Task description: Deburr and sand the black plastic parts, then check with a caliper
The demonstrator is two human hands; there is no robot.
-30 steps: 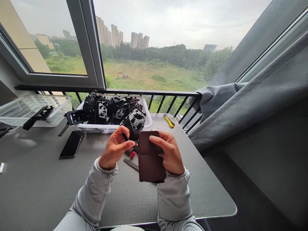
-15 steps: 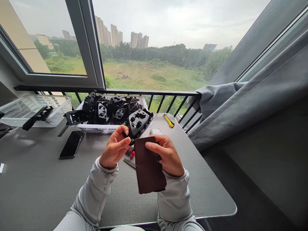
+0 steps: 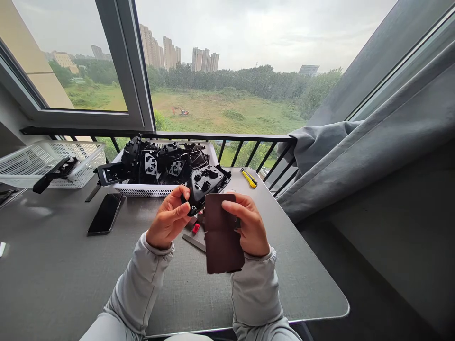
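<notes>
Head: basket [image 3: 149, 191] heaped with black parts [image 3: 177, 166]; left fingers [image 3: 177, 213] pinch housing [image 3: 204, 183], right fingers [image 3: 237, 210] brown sheet [image 3: 223, 248].

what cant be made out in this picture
All in the head view:
- Brown sheet: its far side faces away from the camera.
- Right hand: some fingers are hidden behind that sheet.
- Held black part: its near end is partly covered by the left hand.
- Dark strip: its right end is hidden by the sheet.
- White object: cut off by the left edge.
- Excavator: too small for detail.
</notes>
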